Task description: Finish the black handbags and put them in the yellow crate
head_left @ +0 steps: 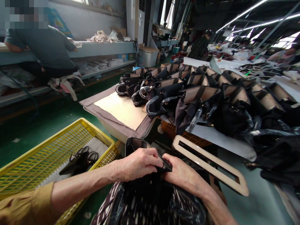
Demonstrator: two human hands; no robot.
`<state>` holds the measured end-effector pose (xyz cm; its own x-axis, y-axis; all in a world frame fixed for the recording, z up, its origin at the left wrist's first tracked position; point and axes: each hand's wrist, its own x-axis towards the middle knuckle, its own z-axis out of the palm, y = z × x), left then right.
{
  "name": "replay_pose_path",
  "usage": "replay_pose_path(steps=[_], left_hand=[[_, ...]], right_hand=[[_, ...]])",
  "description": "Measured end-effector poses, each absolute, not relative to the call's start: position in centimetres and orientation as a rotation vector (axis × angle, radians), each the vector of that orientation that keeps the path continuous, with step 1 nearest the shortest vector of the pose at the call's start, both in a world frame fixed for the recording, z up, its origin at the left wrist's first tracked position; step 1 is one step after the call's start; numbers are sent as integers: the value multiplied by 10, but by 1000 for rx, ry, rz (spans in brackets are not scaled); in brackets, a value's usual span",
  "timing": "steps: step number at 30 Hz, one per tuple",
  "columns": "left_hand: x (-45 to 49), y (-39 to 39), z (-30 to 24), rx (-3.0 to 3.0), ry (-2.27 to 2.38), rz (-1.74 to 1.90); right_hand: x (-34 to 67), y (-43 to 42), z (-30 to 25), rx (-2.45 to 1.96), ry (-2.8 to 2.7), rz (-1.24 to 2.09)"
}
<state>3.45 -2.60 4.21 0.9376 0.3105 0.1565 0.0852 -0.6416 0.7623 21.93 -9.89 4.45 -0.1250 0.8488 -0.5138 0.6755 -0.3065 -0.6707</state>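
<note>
A black handbag (150,190) with plastic-wrapped handles rests on my lap, its mouth tipped up and partly open. My left hand (140,164) reaches over the opening, fingers curled and pinched at the bag's upper edge. Across from it, my right hand (181,173) grips the right corner of the rim, thumb on top. The fingertips of both hands nearly meet there. What lies inside the bag under my left fingers is hidden.
To the left stands a yellow plastic basket (82,123) with small black bags (79,161) in it. Ahead, many black handbags (168,87) crowd a table. A slotted wooden frame (211,165) lies at right. Co-workers sit or stand farther back.
</note>
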Motion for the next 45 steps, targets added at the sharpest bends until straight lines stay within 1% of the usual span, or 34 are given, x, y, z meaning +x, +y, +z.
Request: replay_pose_path(steps=[9, 16, 21, 26, 31, 36, 41, 45], left_hand=[[34, -28, 51, 2465, 310, 200], [44, -24, 39, 2242, 326, 228], [48, -20, 32, 2146, 537, 123], [52, -19, 27, 2127, 802, 92], [55, -19, 27, 2162, 914, 86], [54, -18, 30, 2237, 995, 30], [45, -12, 32, 2281, 1101, 27], [39, -8, 32, 2379, 1161, -44]], right_hand=[[219, -99, 43, -1958, -1747, 1387], [218, -100, 39, -1929, -1718, 1385], [215, -102, 49, -1860, -1635, 1398], [213, -107, 59, -1799, -1561, 1423], [210, -112, 59, -1745, -1536, 1400], [211, -116, 50, -1824, -1531, 1266], [214, -121, 40, -1920, -1458, 1203], [214, -124, 36, -1964, -1447, 1174]])
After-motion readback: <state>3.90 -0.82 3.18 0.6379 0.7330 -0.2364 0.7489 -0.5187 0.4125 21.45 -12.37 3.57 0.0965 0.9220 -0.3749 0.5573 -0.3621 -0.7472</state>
